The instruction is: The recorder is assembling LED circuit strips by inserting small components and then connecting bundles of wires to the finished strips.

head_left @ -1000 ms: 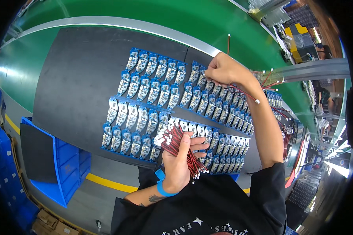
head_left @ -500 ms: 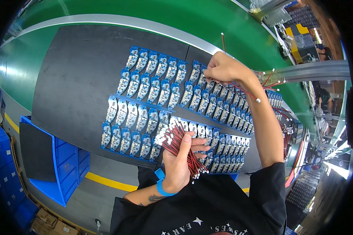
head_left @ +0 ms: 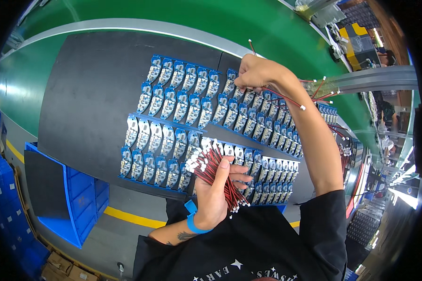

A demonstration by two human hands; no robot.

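Observation:
My left hand (head_left: 213, 189) is closed round a thick bundle of red and black wire leads (head_left: 211, 171), its white connectors bunched at the upper end and smaller white ends below. Thumb on top, the other fingers curl at the right side. My right hand (head_left: 255, 72) is pinched low over the far row of blue circuit boards (head_left: 229, 83), fingertips at one board. One red and black wire lead (head_left: 286, 99) runs from beneath this hand across the wrist; another sticks up behind it. What the fingertips grip is mostly hidden.
Panels of blue boards (head_left: 180, 105) lie in rows on the black table (head_left: 89, 84). More wire leads (head_left: 321, 96) stick out beyond my right forearm. A blue crate (head_left: 79, 201) stands below the table's left front edge. A metal rail (head_left: 375, 86) crosses at right.
My right hand has moved a little left along the far row of boards. The left hand keeps its hold on the bundle. The whole view has shifted slightly.

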